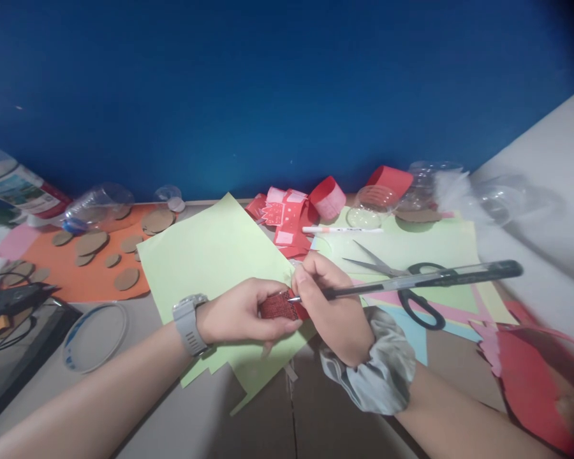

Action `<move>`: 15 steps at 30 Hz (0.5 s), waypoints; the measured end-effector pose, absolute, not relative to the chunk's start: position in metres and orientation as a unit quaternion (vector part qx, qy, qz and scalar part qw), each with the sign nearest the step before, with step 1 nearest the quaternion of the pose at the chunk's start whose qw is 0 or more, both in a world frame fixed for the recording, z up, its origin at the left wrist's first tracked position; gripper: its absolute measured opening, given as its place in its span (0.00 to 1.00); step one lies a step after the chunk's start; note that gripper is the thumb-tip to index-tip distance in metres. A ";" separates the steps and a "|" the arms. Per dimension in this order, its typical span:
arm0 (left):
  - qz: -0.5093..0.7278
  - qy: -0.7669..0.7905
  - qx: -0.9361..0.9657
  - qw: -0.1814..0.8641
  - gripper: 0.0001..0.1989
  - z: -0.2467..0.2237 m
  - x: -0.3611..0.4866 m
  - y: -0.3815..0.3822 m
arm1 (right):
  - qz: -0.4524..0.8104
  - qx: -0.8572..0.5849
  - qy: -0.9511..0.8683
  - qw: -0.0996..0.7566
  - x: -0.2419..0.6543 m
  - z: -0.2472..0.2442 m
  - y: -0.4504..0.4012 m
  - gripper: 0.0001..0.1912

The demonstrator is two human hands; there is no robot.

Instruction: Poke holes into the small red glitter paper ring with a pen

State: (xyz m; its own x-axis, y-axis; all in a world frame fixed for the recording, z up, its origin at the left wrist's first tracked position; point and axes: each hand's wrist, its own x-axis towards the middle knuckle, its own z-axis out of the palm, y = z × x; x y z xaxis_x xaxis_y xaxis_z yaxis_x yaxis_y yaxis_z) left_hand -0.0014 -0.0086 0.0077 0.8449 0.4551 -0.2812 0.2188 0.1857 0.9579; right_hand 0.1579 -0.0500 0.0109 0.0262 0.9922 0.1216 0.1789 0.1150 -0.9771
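Note:
My left hand [249,312], with a grey watch [190,324] on the wrist, is closed around a small red piece [278,306] covered in dark marks. Its thumb and fingers cover the edges of the piece. My right hand [332,306], a grey-green scrunchie [377,363] at its wrist, grips a black pen [382,285]. The pen's metal tip is at the red piece, and its barrel slants out to the right. Under both hands lies a light green sheet [210,242] with a stepped cut along its near edge.
Scissors [402,280] lie partly open on paper to the right. Behind are red paper rings [328,197], a white marker [342,230] and clear plastic cups [370,207]. Cardboard discs [92,242] lie on orange paper [52,255] at left, near a tape roll [95,338]. A blue wall [287,95] stands behind.

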 end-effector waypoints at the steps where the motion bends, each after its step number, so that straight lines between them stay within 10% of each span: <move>1: 0.082 0.265 0.633 0.722 0.12 0.008 -0.001 -0.009 | 0.410 -0.523 -0.564 0.489 0.158 0.011 -0.050 0.14; 15: 0.079 0.272 0.627 0.726 0.13 0.008 -0.003 -0.009 | 0.418 -0.520 -0.561 0.490 0.158 0.012 -0.050 0.14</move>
State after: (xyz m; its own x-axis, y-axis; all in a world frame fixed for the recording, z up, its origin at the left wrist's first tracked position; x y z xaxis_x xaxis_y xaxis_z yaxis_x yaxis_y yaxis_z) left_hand -0.0026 -0.0088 0.0081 0.8401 0.4548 -0.2957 0.2266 0.2012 0.9530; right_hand 0.1580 -0.0496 0.0118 0.0216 0.9931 0.1153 0.1743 0.1098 -0.9785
